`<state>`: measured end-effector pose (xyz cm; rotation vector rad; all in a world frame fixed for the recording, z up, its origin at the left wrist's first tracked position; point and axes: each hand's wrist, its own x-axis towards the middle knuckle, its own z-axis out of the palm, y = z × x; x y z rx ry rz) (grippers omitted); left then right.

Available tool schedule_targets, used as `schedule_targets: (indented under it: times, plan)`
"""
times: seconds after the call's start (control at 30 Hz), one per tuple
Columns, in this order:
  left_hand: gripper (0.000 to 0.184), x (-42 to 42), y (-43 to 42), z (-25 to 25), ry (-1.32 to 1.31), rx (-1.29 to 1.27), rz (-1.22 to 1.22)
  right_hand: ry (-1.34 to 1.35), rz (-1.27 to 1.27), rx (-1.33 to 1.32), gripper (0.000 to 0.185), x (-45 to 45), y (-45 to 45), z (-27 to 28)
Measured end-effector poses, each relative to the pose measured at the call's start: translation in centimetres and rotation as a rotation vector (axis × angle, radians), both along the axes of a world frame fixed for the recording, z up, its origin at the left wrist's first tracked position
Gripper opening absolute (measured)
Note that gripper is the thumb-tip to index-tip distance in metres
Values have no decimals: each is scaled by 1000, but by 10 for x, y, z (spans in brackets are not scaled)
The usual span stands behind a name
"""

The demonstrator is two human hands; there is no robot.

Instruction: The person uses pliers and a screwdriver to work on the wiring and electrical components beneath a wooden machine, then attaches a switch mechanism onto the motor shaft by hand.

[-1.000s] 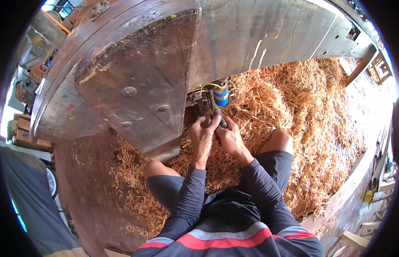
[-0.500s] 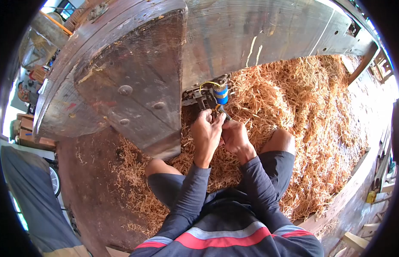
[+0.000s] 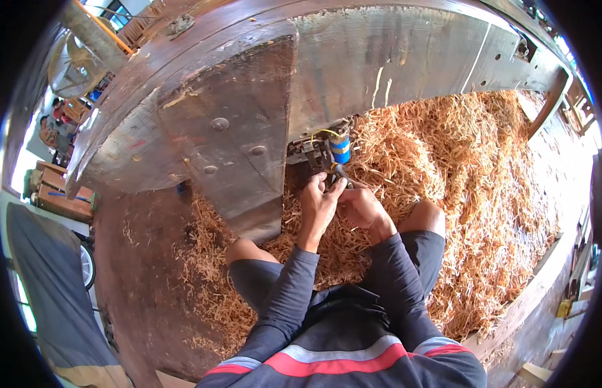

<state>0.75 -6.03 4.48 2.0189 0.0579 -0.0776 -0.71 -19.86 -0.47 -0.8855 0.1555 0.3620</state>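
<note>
My left hand [image 3: 318, 205] and my right hand [image 3: 364, 208] meet in front of me, the fingers of both closed in a pinch. Between the fingertips is a small dark grey piece [image 3: 338, 172] with a bit of yellow at its top; its kind cannot be made out, and the fingers hide its lower part. Just beyond the hands lies a dark machine [image 3: 307, 155], perhaps a power tool, in the shavings. It has a blue cylinder [image 3: 340, 150] with a yellow band, and a yellow wire curves over it.
A large wooden hull-like structure [image 3: 353, 58] stands ahead, with a thick tapered panel [image 3: 243, 110] reaching down at left. Curled wood shavings [image 3: 469, 194] cover the floor around my knees. A dark cloth [image 3: 49, 291] hangs at left; people [image 3: 58, 119] are in the far left background.
The view has shifted a little, so the hull and machine sit slightly lower and further right. Both hands stay together on the small dark piece.
</note>
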Motion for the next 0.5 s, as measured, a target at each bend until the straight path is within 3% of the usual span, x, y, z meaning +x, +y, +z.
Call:
schedule_targets:
  times: [0.03, 0.1, 0.13, 0.2, 0.5]
  plan:
    - [62, -2, 1, -1, 0, -2, 2, 0, 2, -2, 45, -4, 2, 13]
    - [51, -5, -1, -5, 209, -661, -41, -248, -28, -769, 61, -10, 3, 36]
    - [51, -4, -3, -12, 208, -664, -43, -249, -29, -773, 61, -10, 4, 32]
    - [40, -3, -7, -21, 190, -833, 26, -387, -108, -1070, 72, -9, 7, 27]
    - [34, -3, -7, -24, 207, -888, 7, -300, -96, -1168, 76, -12, 11, 29]
